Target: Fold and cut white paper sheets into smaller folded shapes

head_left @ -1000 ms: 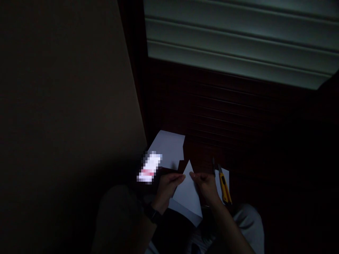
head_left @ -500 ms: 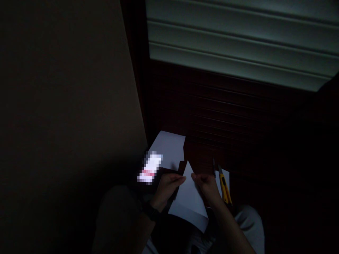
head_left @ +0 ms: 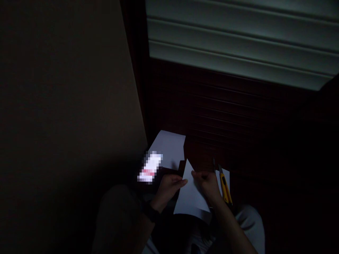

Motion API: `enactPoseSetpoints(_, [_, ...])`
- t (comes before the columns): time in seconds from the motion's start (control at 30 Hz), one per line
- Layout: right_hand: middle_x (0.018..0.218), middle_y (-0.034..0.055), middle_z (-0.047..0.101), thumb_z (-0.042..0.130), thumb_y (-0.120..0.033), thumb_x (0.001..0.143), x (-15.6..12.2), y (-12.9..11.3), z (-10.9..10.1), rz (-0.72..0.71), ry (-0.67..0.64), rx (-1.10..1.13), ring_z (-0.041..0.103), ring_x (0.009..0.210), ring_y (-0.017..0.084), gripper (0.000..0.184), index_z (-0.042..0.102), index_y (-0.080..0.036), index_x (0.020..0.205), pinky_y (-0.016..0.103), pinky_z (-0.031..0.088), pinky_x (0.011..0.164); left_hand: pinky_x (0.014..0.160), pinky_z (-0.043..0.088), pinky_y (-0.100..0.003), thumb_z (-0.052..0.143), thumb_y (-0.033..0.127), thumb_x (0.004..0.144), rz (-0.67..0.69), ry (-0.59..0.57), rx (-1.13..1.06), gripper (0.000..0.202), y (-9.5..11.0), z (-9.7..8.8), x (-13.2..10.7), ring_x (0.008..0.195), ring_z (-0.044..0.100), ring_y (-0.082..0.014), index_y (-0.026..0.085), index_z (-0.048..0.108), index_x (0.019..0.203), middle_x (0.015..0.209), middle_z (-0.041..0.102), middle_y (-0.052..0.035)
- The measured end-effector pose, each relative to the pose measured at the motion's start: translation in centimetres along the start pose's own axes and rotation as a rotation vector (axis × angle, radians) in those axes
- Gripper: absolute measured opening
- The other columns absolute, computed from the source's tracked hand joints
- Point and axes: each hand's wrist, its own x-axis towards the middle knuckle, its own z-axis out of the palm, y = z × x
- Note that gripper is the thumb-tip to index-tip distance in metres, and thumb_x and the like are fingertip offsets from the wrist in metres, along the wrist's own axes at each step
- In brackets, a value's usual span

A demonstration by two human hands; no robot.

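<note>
A white sheet of paper point(head_left: 189, 199), pointed at its far end, is held up between my two hands above my lap. My left hand point(head_left: 169, 187) pinches its left edge, thumb on top, with a dark watch at the wrist. At the right edge, close to the tip, my right hand point(head_left: 208, 183) pinches the paper between thumb and fingers. Just right of that hand lies a yellow box cutter point(head_left: 225, 188), its blade pointing away, on a smaller piece of white paper point(head_left: 227, 175). A dark slim tool point(head_left: 214, 164) lies beside it, partly hidden.
Beyond my left hand a larger white sheet point(head_left: 169, 148) with a notched edge lies on the dark floor. A lit, blurred-out screen point(head_left: 150, 167) overlaps its near corner. A wall point(head_left: 79, 88) rises on the left, and a slatted panel point(head_left: 225, 42) stands ahead.
The held paper has turned slightly, its near edge shifting to the right and curling down. My left thumb has slid a little further onto the sheet. Other things stay put.
</note>
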Motion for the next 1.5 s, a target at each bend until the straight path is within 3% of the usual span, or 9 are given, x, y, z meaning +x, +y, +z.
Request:
enactPoseSetpoints(0.2, [0.044,-0.0033,0.044,0.060,-0.051,0.071,-0.5,0.3,-0.4,0.044,-0.062,0.093,0.035,0.043,0.008,0.043,0.059,-0.013,0.050,0.022,0.025,0.042,0.053,0.042,-0.024,0.070,0.045,0.062,-0.049,0.052,-0.026,0.035,-0.2,0.0,-0.1,0.062,0.061,-0.0185,0.012,0.070,0.070,0.068,0.069,-0.0077])
enactPoseSetpoints(0.53, [0.048,-0.0001,0.051,0.061,-0.052,0.070,-0.5,0.9,-0.5,0.136,-0.109,0.142,0.039,0.045,0.010,0.044,0.063,-0.012,0.054,0.022,0.027,0.041,0.051,0.043,-0.025,0.067,0.045,0.065,-0.037,0.018,-0.060,0.034,0.0,-0.4,-0.1,0.058,0.061,-0.0177,0.011,0.070,0.071,0.062,0.067,-0.0069])
enactPoseSetpoints(0.7, [0.047,-0.0004,0.050,0.062,-0.051,0.069,-0.5,1.2,-0.4,0.098,-0.055,0.102,0.040,0.045,0.010,0.042,0.062,-0.012,0.053,0.022,0.028,0.042,0.051,0.044,-0.025,0.068,0.045,0.065,-0.040,0.013,-0.065,0.035,0.0,-0.4,-0.1,0.060,0.062,-0.0180,0.011,0.070,0.073,0.067,0.069,-0.0075])
enactPoseSetpoints(0.93, [0.046,-0.0024,0.044,0.062,-0.049,0.070,-0.2,1.0,-0.8,0.070,0.008,0.038,0.036,0.044,0.009,0.042,0.058,-0.013,0.050,0.022,0.027,0.042,0.062,0.047,-0.026,0.069,0.037,0.068,-0.019,-0.100,-0.124,0.031,-0.4,0.0,-0.5,0.071,0.065,-0.0199,0.011,0.069,0.084,0.081,0.071,-0.0099])
enactPoseSetpoints(1.17, [0.058,0.0043,0.061,0.063,-0.051,0.070,-0.5,1.8,-0.9,0.206,-0.160,0.225,0.050,0.051,0.014,0.040,0.067,-0.011,0.066,0.023,0.034,0.047,0.063,0.048,-0.027,0.069,0.038,0.067,-0.034,-0.039,-0.096,0.032,-1.6,-0.4,-0.1,0.072,0.065,-0.0208,0.010,0.069,0.081,0.081,0.071,-0.0111])
enactPoseSetpoints(1.37, [0.052,0.0012,0.058,0.068,-0.048,0.066,-0.4,1.9,-0.9,0.247,-0.164,0.272,0.046,0.045,0.010,0.037,0.062,-0.013,0.056,0.022,0.032,0.044,0.062,0.047,-0.027,0.070,0.039,0.067,-0.050,-0.036,-0.107,0.032,-2.0,-0.5,0.1,0.070,0.064,-0.0205,0.010,0.068,0.080,0.081,0.071,-0.0112])
enactPoseSetpoints(1.5, [0.066,0.0060,0.066,0.071,-0.045,0.064,-0.7,1.4,-0.9,0.293,-0.329,0.352,0.056,0.054,0.015,0.035,0.068,-0.012,0.073,0.025,0.040,0.050,0.063,0.047,-0.027,0.068,0.038,0.070,-0.019,-0.069,-0.107,0.031,-1.9,-0.6,0.2,0.071,0.064,-0.0206,0.010,0.068,0.081,0.081,0.071,-0.0106])
